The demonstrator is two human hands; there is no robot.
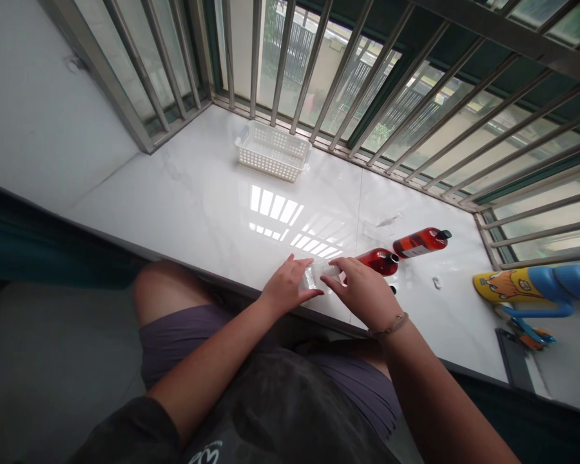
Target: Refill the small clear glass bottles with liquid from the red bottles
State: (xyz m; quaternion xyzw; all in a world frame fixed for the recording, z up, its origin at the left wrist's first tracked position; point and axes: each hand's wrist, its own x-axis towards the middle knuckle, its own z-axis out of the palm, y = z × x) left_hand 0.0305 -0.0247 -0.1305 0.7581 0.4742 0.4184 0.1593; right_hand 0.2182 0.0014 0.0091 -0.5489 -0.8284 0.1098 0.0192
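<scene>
Near the front edge of the white tabletop, my left hand (289,281) curves its fingers and thumb around a small clear plastic container (310,277). My right hand (361,283) pinches a translucent whitish piece (329,270) at the container's right side. Whether that piece is a separate part or the end of the container, I cannot tell. Just beyond my right hand lies a red bottle (377,260) with a black cap, partly covered by the hand. A second red bottle (419,243) with a pale label lies behind it to the right.
A white perforated basket (270,158) stands at the back by the barred window. Clear plastic pieces (381,225) lie behind the bottles. Toward the right are a small white object (437,282), a yellow and blue water bottle (517,285) and a dark flat object (512,357).
</scene>
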